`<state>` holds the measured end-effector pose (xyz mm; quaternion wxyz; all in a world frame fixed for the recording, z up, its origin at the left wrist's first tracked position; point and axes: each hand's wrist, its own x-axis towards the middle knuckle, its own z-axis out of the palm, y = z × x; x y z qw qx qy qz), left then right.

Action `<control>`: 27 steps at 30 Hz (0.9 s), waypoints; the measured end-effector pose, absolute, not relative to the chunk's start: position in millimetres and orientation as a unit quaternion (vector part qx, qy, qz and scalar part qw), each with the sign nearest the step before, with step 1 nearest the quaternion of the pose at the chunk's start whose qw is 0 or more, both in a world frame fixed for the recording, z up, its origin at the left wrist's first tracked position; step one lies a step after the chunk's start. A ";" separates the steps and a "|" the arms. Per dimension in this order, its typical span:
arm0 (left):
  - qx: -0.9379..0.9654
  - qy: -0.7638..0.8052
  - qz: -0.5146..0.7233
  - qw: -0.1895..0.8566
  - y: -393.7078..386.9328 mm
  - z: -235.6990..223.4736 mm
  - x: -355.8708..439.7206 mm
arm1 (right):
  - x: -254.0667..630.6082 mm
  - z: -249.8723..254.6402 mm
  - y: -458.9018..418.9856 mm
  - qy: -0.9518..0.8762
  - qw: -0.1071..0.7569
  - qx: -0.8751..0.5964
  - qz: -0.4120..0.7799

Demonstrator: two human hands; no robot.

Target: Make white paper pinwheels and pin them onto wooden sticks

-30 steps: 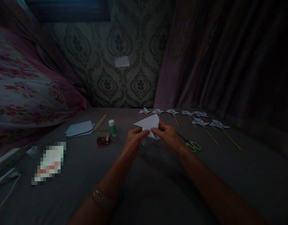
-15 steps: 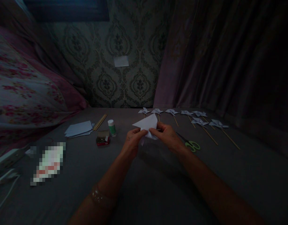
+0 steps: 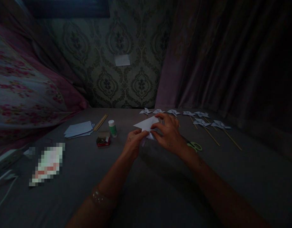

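1. Hands: the left hand, just left of frame centre, gripped the lower part of a folded white paper, its thumb pressing on the front. The right hand was partly opened, fingers spread and bent at the paper's right side; could not tell whether they pinched it.
2. Paper: at frame centre, raised above the grey cloth; one sharp point aimed left, folds gathered beneath the fingers.
3. Change: a moment earlier both thumbs pressed near the middle. By now the right hand had shifted, one finger up at the paper's upper right corner. Judged from this, the left hand bore most of the hold while the right worked at the fold.
4. Right of centre: seven white paper pinwheels lay about the far side of the cloth, with wooden sticks seen on most. Green-handled scissors lay just beyond the right wrist, blades mostly hidden.
5. Left of centre: a white-capped green glue stick stood upright near a small open red box of metal bits, too dim to identify. Loose wooden sticks lay beside a stack of white paper.
6. Lower left: a blurred-out item, contents unreadable, and a white power strip at the frame edge.
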<state>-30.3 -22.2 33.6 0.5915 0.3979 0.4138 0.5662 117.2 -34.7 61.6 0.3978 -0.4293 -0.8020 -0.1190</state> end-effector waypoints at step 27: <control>0.427 0.396 0.570 0.579 -21.1 28.9 -30.8 | 111.9 59.5 -34.4 -0.785 0.424 -0.446 -0.070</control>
